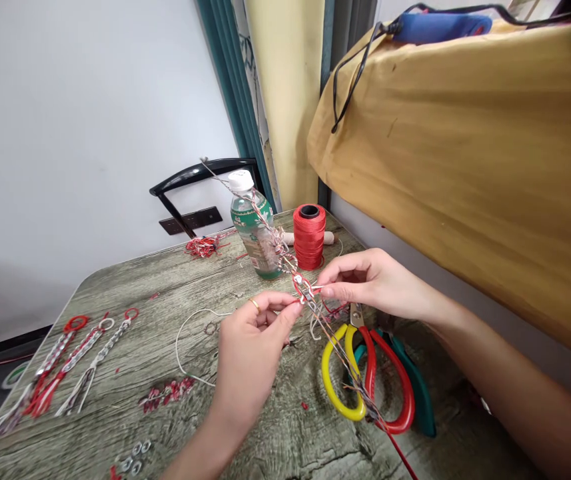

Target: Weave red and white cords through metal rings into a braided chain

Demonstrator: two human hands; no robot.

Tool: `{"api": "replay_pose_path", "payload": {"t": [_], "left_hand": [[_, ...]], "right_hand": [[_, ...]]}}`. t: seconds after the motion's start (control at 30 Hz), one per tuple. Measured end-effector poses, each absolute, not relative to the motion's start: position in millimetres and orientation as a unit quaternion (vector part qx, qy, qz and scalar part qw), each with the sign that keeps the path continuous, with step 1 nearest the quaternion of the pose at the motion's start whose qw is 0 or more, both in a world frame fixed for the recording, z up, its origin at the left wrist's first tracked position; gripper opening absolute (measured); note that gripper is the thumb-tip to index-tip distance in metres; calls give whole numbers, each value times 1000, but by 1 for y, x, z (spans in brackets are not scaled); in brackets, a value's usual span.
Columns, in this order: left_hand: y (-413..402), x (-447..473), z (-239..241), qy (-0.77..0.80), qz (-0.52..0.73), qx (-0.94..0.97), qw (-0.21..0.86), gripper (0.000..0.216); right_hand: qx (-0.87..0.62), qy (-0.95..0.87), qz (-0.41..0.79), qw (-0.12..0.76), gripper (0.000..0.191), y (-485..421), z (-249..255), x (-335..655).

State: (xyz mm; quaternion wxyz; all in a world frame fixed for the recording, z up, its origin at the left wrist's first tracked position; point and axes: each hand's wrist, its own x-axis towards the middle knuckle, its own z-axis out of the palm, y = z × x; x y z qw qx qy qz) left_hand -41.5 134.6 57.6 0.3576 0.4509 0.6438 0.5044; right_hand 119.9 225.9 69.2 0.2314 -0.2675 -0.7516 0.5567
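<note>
My left hand (258, 347), with a ring on one finger, pinches a thin cord end on the near left side of a braided piece (302, 285). On its other side my right hand (372, 283) pinches red and white cord (318, 288) between thumb and fingers. The braided piece has red and white loops with metal bits and sits on taut strands (335, 340). These strands run from the chair at the back, past the bottle, down toward me. Beneath them lie scissors (365, 380) with one yellow and one red handle. A white cord (178, 347) curves beside my left hand.
A bottle (252, 233) with a green label stands behind my hands, next to a spool of red cord (309, 237). Finished braided straps (68, 353), pull tabs (135, 457) and red scraps (165, 393) lie at left. Teal-handled pliers (418, 393) rest beside the scissors.
</note>
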Motion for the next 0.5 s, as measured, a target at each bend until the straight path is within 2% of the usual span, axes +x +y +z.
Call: {"api": "replay_pose_path", "payload": {"t": [0.23, 0.5], "left_hand": [[133, -46, 58, 617, 553, 441, 344, 5], [132, -52, 52, 618, 582, 419, 322, 7]], "right_hand": [[-295, -750, 543, 237, 11, 225, 71, 120], [-320, -724, 530, 303, 9, 225, 69, 117]]}}
